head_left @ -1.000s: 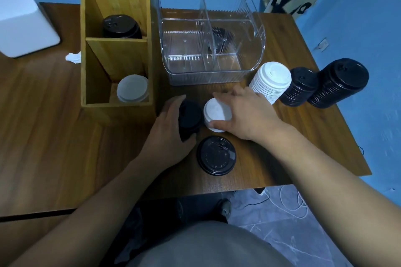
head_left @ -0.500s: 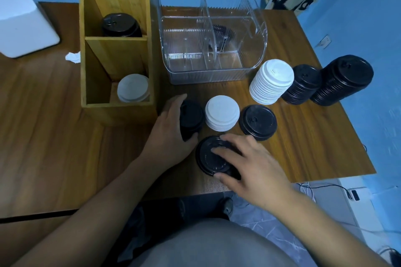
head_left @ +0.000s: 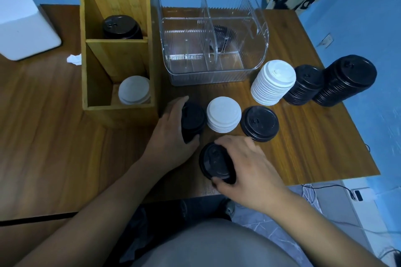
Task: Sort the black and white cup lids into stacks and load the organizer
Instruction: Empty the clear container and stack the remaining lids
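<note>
At the far left of the wooden worktop (head_left: 43,136) sits a white block (head_left: 23,21), with a crumpled paper scrap (head_left: 74,59) beside it. Next comes the wooden organizer (head_left: 119,112): white lids (head_left: 134,90) lie in its front compartment and black lids (head_left: 121,28) in the middle one. Just right of its front corner, the left hand (head_left: 171,136) wraps its fingers round a short black stack (head_left: 193,118) standing on the worktop. Near the front edge, the right hand (head_left: 249,167) grasps a near black lid (head_left: 213,162), fingers curled over its far rim and thumb at the near rim. A short white stack (head_left: 223,117) stands just beside the short black stack, in front of the clear organizer (head_left: 206,76). A flat black lid (head_left: 259,123) lies to its right. Further right lean a tall white stack (head_left: 273,82), a middle black stack (head_left: 303,84) and a tallest black stack (head_left: 345,80), side by side.
</note>
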